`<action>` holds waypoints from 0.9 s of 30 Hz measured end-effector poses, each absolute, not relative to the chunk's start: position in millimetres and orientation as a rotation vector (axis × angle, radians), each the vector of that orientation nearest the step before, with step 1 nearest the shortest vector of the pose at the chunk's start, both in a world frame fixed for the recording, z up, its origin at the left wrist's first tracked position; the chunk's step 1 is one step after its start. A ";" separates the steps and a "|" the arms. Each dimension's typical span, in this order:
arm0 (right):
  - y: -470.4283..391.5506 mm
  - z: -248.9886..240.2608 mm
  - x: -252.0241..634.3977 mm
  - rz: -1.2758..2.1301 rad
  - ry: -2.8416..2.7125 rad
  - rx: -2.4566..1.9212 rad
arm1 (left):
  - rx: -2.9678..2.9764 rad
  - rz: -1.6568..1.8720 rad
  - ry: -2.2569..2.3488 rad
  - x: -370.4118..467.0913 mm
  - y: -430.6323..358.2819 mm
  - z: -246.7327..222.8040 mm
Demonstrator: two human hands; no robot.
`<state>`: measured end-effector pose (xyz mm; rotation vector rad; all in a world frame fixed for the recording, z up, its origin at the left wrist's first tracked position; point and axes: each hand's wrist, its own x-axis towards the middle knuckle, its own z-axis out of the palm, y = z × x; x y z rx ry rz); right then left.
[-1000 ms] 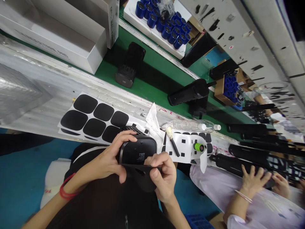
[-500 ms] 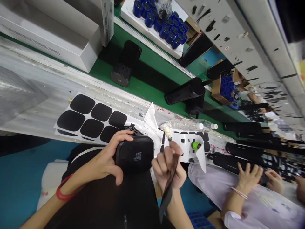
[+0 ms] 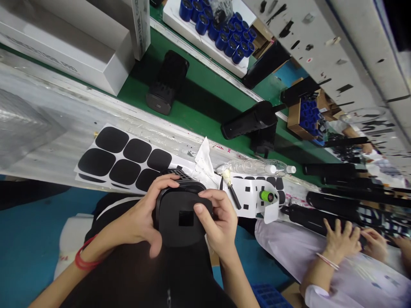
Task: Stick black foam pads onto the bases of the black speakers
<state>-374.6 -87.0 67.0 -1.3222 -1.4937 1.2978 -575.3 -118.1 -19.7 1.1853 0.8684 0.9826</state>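
A black, rounded-square housing (image 3: 186, 187) with a perforated side is in front of my body, its end face toward me. My left hand (image 3: 138, 220) grips its left side, fingers on top and thumb at the lower left. A thin black pad (image 3: 173, 205) with rounded corners and a small square cutout lies over the end face. My right hand (image 3: 220, 222) pinches the pad's right edge between thumb and fingers. Whether the pad is stuck down or only held there, I cannot tell. Beyond the housing lies a white sheet of similar black pads (image 3: 112, 162).
Behind the sheet runs a green conveyor (image 3: 202, 96) carrying black housings (image 3: 168, 81). A grey box (image 3: 109, 77) is at the upper left. Plastic bottles (image 3: 250, 166), a black-handled brush (image 3: 234, 196) and a green roll (image 3: 266, 196) lie to the right. A co-worker's hand (image 3: 342, 239) is farther right.
My right hand has brought the black pad up and left, from hanging beside the housing to lying over its end face. The printed label there is now covered. My left hand keeps its hold.
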 end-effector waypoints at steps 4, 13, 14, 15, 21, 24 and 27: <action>-85.5 68.4 -373.0 1.343 -1.550 -1.318 | 1.146 0.969 0.872 -574.6 -116.2 -17.3; -83.3 69.2 -369.1 1.342 -1.597 -1.319 | 1.139 0.932 0.901 -574.7 -116.7 -17.4; -83.4 69.3 -369.4 1.337 -1.601 -1.316 | 1.139 0.930 0.900 -574.4 -116.3 -17.3; -83.5 69.5 -369.7 1.333 -1.605 -1.314 | 1.138 0.924 0.899 -574.2 -115.8 -17.0; -83.4 69.2 -370.5 1.308 -1.637 -1.302 | 1.153 0.912 0.904 -575.4 -115.1 -13.2; -83.2 68.7 -369.5 1.294 -1.641 -1.300 | 1.148 0.918 0.907 -576.3 -115.9 -12.8; -83.4 69.2 -369.0 1.270 -1.654 -1.294 | 1.144 0.921 0.912 -576.4 -116.5 -14.1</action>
